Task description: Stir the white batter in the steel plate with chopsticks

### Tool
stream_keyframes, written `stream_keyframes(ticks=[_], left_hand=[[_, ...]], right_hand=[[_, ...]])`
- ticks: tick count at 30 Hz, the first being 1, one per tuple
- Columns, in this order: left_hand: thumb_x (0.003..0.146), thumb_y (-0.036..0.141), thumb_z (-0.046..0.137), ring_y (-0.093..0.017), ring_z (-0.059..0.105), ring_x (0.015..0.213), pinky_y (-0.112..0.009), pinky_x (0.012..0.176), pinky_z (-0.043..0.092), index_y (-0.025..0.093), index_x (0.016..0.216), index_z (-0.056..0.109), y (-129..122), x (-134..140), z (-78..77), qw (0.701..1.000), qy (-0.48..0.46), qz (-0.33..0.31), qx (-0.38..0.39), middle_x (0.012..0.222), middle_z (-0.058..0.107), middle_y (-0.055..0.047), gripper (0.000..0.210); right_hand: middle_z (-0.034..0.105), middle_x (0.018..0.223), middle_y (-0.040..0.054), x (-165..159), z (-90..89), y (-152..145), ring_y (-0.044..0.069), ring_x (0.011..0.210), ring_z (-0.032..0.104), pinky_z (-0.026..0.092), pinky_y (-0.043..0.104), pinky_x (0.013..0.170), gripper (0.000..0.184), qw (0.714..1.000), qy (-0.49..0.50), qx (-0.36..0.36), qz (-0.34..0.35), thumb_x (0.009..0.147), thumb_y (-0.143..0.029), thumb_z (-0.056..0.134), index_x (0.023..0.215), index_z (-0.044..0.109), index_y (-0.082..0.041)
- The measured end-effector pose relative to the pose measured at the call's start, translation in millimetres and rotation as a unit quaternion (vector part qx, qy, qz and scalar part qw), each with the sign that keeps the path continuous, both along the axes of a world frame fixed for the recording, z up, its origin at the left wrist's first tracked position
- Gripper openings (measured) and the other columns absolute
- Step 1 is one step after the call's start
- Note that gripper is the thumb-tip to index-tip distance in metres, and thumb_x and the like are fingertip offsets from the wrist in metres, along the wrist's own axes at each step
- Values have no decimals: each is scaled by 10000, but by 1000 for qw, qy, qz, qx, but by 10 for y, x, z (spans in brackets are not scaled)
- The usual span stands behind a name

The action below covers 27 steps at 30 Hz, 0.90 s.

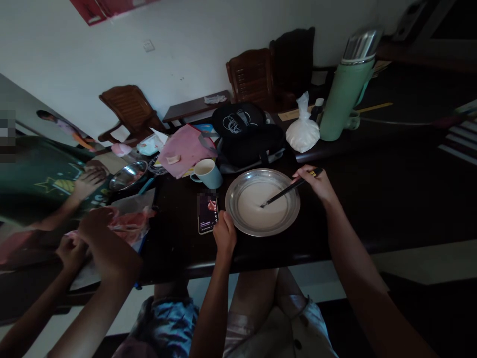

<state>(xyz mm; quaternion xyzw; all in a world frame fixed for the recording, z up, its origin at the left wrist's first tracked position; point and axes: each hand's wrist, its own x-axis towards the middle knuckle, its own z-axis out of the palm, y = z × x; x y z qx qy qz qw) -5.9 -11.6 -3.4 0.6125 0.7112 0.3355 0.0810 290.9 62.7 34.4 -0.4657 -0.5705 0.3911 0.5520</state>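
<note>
A wide metal bowl [231, 211] on the dark table holds a pale, milky liquid [253, 199]. My right hand [313, 181] is closed around a pair of black chopsticks [286, 190], which slant down to the left with their tips in the liquid. At the bowl's lower left rim, my left hand [225, 232] is closed on the edge, its fingers partly hidden. Just left of that hand lies a phone [207, 213] with its screen lit. A light blue mug [207, 174] stands behind the phone.
Behind the bowl are a black bag [246, 144], a tied bag of white powder [303, 130] and a tall green thermos [345, 97]. At left, other people's hands [95, 226] are over raw meat [132, 223] on a board, near a metal basin [128, 175].
</note>
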Motion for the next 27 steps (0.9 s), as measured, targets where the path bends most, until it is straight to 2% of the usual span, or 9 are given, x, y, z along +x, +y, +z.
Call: stream_keyframes(ticks=[4,7,11,17,19,23,27], left_hand=[[952,310,279,-129,439,512,-261,540,235,213,696,415,-8,-6,-1,1000,3,1,2,570,459,4,306],[955,312,284,-131,450,516,-257,533,236,210,701,425,-10,-11,-7,1000,6,2,-1,567,466,3,308],[957,303,280,-132,446,514,-257,533,232,210,696,425,-4,-14,-22,1000,16,1,0,564,457,5,313],[956,298,282,-127,427,513,-258,536,232,214,690,400,1,-18,-25,1000,10,-4,8,568,438,13,303],[955,298,283,-127,424,518,-260,538,234,215,687,397,2,-15,-22,1000,11,-4,8,566,434,13,303],[952,291,265,-134,417,552,-266,544,238,218,677,376,6,-6,-13,999,20,-8,28,577,418,8,306],[954,294,252,-133,405,553,-267,544,239,217,676,380,8,-2,-2,999,20,-7,29,577,408,10,315]], right_hand=[[738,706,32,-43,-5,-7,213,743,701,526,338,755,347,998,-19,4,52,803,-551,604,755,693,-219],[744,738,36,-38,-13,9,213,763,703,526,334,763,339,1000,-9,10,24,792,-542,622,754,690,-212],[719,636,21,16,-15,18,194,646,686,524,322,709,325,999,13,4,-29,790,-530,633,729,676,-213],[740,723,33,-51,-37,7,207,753,702,522,325,756,332,998,-13,7,61,813,-526,607,753,692,-212],[746,753,35,-47,-36,15,209,777,702,522,327,770,326,999,-13,12,43,809,-524,612,764,693,-212],[725,653,22,19,-23,24,196,650,684,527,330,712,325,1000,4,13,-20,794,-532,627,741,683,-216],[716,629,22,-3,-20,4,201,648,686,526,331,698,343,1000,-8,1,28,796,-551,614,734,691,-222]])
